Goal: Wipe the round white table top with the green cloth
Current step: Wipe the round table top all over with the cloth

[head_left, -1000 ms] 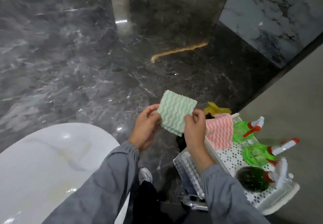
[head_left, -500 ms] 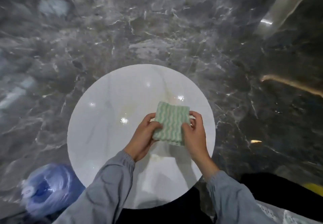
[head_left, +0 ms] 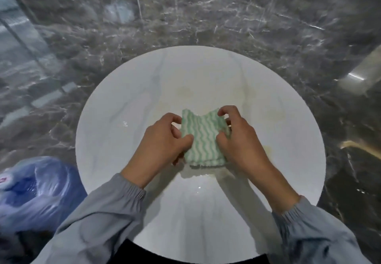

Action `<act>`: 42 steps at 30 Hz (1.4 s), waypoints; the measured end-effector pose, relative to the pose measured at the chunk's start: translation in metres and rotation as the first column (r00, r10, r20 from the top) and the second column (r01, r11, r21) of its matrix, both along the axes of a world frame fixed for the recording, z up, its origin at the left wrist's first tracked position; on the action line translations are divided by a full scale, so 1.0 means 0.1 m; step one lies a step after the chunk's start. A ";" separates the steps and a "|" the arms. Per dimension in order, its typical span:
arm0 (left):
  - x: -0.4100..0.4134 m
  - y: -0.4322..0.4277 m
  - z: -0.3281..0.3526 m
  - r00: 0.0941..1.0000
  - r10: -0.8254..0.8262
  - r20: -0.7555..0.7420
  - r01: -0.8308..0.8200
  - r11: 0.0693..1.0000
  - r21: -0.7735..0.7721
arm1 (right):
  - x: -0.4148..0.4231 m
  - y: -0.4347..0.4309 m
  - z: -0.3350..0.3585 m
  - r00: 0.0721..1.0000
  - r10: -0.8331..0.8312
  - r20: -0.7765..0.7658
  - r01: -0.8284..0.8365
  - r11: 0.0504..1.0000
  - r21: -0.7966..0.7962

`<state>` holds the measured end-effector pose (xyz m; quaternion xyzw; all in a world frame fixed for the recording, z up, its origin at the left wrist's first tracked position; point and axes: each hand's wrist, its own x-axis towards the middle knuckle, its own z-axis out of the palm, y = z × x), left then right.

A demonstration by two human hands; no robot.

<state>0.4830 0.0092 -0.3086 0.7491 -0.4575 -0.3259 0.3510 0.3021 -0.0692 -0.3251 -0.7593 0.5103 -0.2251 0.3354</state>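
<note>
1. green cloth (head_left: 203, 140) folded small, held over the middle of the round white worktop (head_left: 115, 123), likely to make a thick pad for wiping.
2. left hand (head_left: 160, 142) and right hand (head_left: 240, 140) each pinch a side, fingers (head_left: 223, 111) curled on its edges.
3. yellowish stains nearby look unwiped; wiping not yet begun, i judge.
4. blue bag (head_left: 35, 189) lies on the floor to the left.

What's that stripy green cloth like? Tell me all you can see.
The green cloth is a soft-looking rag with wavy green and white stripes, folded into layers that show at its lower edge. Its top edge sags in the middle. The left hand pinches its left side and the right hand grips its right side, holding it over the middle of the round white table top. A shadow lies beneath it; whether it touches the table top I cannot tell.
</note>
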 end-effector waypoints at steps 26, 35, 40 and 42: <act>-0.30 1.41 -0.97 0.850 0.275 0.449 0.003 0.850 -0.526 | -0.73 0.81 -0.63 0.796 0.193 -0.573 -0.305 0.946 -0.106; -0.31 1.53 -0.96 0.893 0.393 0.222 -0.167 0.745 -0.646 | -0.04 1.60 -0.63 0.750 0.363 -0.553 -0.505 0.854 -0.125; -0.36 1.51 -0.97 0.892 0.342 0.295 -0.120 0.808 -0.576 | -0.78 1.13 -0.64 0.748 0.208 -0.630 -0.358 0.926 -0.120; -0.38 1.49 -0.97 0.885 0.331 0.326 -0.104 0.824 -0.557 | -1.00 0.91 -0.60 0.756 0.103 -0.647 -0.207 0.974 -0.086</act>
